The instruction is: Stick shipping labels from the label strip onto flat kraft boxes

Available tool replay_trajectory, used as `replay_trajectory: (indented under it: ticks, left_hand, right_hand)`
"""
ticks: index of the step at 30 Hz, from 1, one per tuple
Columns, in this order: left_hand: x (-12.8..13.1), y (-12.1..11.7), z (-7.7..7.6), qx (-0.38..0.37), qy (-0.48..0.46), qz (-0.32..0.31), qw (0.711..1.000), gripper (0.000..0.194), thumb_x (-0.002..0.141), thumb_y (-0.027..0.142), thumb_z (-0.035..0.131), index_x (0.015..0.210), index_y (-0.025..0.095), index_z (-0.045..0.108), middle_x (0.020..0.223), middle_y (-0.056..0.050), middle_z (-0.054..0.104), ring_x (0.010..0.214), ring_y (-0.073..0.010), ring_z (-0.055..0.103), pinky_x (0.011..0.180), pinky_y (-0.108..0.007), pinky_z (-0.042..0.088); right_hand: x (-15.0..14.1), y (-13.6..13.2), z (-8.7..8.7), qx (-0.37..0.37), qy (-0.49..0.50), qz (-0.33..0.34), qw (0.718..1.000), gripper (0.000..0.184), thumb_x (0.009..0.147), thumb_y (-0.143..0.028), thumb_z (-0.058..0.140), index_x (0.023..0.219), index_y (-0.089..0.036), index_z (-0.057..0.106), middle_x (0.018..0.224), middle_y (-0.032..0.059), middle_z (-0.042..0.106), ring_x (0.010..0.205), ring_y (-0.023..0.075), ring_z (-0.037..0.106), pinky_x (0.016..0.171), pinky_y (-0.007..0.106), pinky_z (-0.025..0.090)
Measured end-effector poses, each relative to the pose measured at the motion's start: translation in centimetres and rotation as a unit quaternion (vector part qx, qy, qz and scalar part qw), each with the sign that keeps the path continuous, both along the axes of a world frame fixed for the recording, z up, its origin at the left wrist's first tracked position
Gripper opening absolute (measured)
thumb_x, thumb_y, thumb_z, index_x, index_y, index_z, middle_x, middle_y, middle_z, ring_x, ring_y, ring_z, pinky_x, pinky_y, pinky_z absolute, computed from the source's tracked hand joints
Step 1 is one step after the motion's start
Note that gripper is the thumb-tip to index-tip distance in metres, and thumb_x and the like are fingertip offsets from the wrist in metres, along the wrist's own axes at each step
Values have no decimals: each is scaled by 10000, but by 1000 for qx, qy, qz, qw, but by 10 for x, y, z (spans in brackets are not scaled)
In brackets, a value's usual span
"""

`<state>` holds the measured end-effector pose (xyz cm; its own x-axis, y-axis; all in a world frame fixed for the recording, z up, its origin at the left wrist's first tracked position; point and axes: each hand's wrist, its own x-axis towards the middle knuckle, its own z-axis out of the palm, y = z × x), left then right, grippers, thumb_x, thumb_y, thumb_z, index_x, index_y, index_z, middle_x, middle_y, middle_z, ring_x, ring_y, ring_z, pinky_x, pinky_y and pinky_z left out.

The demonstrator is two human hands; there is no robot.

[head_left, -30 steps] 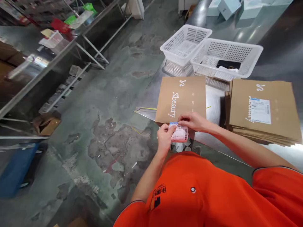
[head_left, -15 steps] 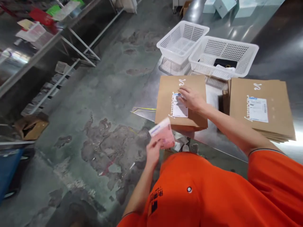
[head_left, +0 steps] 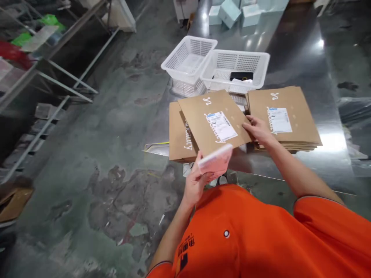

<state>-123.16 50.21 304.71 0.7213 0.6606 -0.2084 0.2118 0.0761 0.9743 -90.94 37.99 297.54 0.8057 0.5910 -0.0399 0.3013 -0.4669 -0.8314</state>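
My left hand (head_left: 193,188) is closed around a pink-and-white wad of labels or paper slips (head_left: 218,165). Its fingers come right up to the lower corner of a flat cardboard mailer (head_left: 199,112); whether they grip that corner too, I cannot tell. The mailer carries white lettering and a stuck-on shipping label, and lies turned at an angle. Under it is a stack of similar mailers (head_left: 176,133). My right hand (head_left: 261,132) grips the mailer's right edge, thumb and fingers pinched on it. To the right lies a second stack of labelled mailers (head_left: 301,119).
Behind the stacks stand white plastic baskets (head_left: 188,58); the right-hand basket (head_left: 262,63) holds a dark flat object. Pale blue boxes (head_left: 230,13) sit farther back on the metal table (head_left: 313,73). Left, beyond the stained floor, is another metal workbench (head_left: 46,54).
My right hand has moved from the label to the mailer's right edge. The top mailer has turned and shifted right off its stack. My left hand has come closer to it. The view has swung right.
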Motion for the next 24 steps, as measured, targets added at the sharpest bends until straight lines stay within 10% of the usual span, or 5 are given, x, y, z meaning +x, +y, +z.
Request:
replay_trajectory:
  ticks: [8,11,15,21,24]
  left_hand:
    - [38,-23,-7,-157,51,-43,985,311,694,410,737,886,165,755,872,-63,727,772,-176,644,746,-285,520]
    - [43,-29,-14,-168,83,-14,982,334,627,410,774,828,145,751,807,-53,720,718,-160,629,681,-260,514]
    - [42,-34,-12,-154,82,-10,985,351,641,412,763,833,119,733,825,-63,714,730,-163,629,689,-256,506]
    - [28,-20,27,-81,-65,64,992,793,631,292,802,1347,278,463,1345,-72,533,1166,-206,540,872,-255,488]
    - [29,-7,38,6,-45,146,988,341,704,314,738,1015,196,661,994,-43,669,888,-144,607,736,-202,483]
  right_hand:
    - [106,-175,3,-87,-71,-203,973,560,704,-435,759,1172,-148,651,1096,213,601,1048,368,563,926,592,387]
    - [78,-141,40,-61,-182,-61,979,612,735,-491,714,1245,-172,601,1365,194,433,1306,403,332,1071,609,235]
    - [-13,-39,87,99,44,313,944,620,830,-469,614,1370,-216,445,1324,101,495,1114,225,531,865,338,496]
    - [-107,27,92,137,52,338,930,396,898,-478,509,713,-138,591,634,10,530,600,103,453,537,210,335]
    - [-125,34,91,133,40,383,913,378,929,-462,468,789,-148,626,679,17,563,617,106,474,561,216,339]
